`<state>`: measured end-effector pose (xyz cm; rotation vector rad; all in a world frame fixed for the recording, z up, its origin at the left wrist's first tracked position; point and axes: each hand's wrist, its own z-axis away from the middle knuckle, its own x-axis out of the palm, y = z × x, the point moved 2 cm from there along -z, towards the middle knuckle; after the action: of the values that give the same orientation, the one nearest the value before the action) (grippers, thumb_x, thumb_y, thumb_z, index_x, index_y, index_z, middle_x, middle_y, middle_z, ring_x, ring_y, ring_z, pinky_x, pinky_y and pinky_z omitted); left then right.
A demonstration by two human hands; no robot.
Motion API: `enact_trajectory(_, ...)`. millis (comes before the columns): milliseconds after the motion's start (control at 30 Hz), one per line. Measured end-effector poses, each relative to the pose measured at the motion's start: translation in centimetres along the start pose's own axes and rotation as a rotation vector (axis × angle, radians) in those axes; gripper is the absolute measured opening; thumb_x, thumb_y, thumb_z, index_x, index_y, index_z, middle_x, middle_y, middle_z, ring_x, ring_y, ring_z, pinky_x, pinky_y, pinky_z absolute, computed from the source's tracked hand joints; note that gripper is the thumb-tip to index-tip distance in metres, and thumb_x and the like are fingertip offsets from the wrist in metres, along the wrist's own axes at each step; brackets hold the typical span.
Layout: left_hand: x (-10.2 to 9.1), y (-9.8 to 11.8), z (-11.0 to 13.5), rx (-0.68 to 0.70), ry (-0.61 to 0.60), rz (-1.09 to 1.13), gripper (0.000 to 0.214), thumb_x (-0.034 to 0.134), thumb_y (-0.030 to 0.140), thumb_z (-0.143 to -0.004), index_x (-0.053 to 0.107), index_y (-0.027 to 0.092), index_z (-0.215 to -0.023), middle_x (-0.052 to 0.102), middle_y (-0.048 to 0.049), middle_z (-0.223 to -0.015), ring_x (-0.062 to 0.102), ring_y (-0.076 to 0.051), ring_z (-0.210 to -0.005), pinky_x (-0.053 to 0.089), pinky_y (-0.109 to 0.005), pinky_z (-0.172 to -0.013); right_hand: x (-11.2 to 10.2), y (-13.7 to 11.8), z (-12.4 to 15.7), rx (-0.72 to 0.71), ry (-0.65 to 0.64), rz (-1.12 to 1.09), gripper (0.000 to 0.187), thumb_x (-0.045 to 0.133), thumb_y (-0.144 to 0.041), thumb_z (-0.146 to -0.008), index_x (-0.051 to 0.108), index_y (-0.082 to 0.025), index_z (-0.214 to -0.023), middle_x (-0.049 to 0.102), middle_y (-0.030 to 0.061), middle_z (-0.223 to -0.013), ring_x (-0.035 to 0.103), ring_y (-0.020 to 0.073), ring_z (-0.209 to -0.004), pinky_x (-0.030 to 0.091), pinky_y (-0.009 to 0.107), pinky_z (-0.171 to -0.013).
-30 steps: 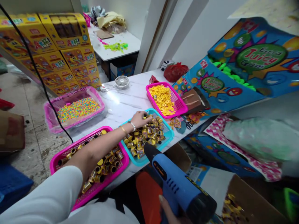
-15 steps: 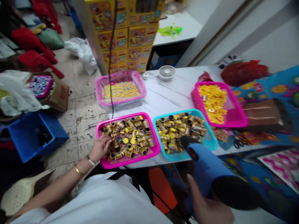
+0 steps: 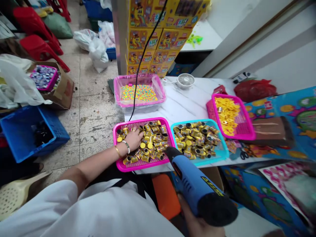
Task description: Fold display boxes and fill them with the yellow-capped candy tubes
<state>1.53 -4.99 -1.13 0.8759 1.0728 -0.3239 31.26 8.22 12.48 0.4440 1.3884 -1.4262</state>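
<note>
Gold-wrapped gum tubes (image 3: 150, 144) heaped in a pink basket (image 3: 138, 168) and turquoise tray (image 3: 223, 154) on the table (image 3: 177, 105): probably light, stiff, rolling easily; best pinched by the barrel. Left hand (image 3: 132, 140), fingers spread, rests among them; right hand (image 3: 197, 223) grips a blue heat gun (image 3: 195, 181).

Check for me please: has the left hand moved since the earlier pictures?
Yes. The left hand moved from the left edge of the pink basket inward, over its middle, toward the turquoise tray.

Marble tabletop (image 3: 187, 105) passable behind teal tray (image 3: 223, 148); heat gun (image 3: 190, 176) blocks front.
</note>
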Motion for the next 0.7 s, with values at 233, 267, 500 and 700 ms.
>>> enact_trajectory(233,0.3,0.1,1.1,-0.038,-0.063,-0.005,0.034,0.036,0.023,-0.099,0.06,0.019,-0.123,0.055,-0.0143,-0.122,0.058,-0.025,-0.107,0.055,-0.039,-0.086,-1.2,1.3,0.7,0.15,0.011,0.018,0.069,0.079,-0.063,-0.056,0.074,-0.015,-0.104,0.078,0.0148,-0.092,0.069,0.0384,-0.106,0.059,0.043,-0.081)
enact_trajectory(267,0.2,0.3,0.2,-0.053,-0.05,-0.001,0.035,0.034,0.027,-0.101,0.058,0.019,-0.125,0.053,-0.0144,-0.125,0.058,-0.025,-0.109,0.054,-0.039,-0.092,-1.1,1.2,0.5,0.15,-0.008,-0.004,0.067,0.079,-0.063,-0.056,0.074,-0.015,-0.102,0.078,0.0146,-0.092,0.069,0.0376,-0.104,0.059,0.042,-0.08)
enact_trajectory(500,1.2,4.9,-2.2,-0.063,-0.11,-0.046,0.066,0.074,0.053,-0.079,0.056,0.021,-0.133,0.045,-0.0199,-0.137,0.052,-0.041,-0.12,0.046,-0.053,-0.1,-0.4,0.1,-0.4,0.231,-0.069,-0.13,0.047,0.074,-0.063,-0.063,0.071,-0.016,-0.069,0.071,0.0102,-0.059,0.07,0.0302,-0.067,0.057,0.037,-0.064)
enact_trajectory(700,1.2,4.1,-1.7,-0.066,-0.179,-0.045,0.051,0.08,0.039,-0.076,0.063,0.024,-0.122,0.049,-0.0129,-0.125,0.055,-0.033,-0.118,0.047,-0.044,-0.103,-1.3,1.9,-2.5,0.187,0.004,-0.185,0.055,0.077,-0.064,-0.06,0.076,-0.014,-0.084,0.075,0.0108,-0.068,0.073,0.0323,-0.079,0.058,0.036,-0.07)
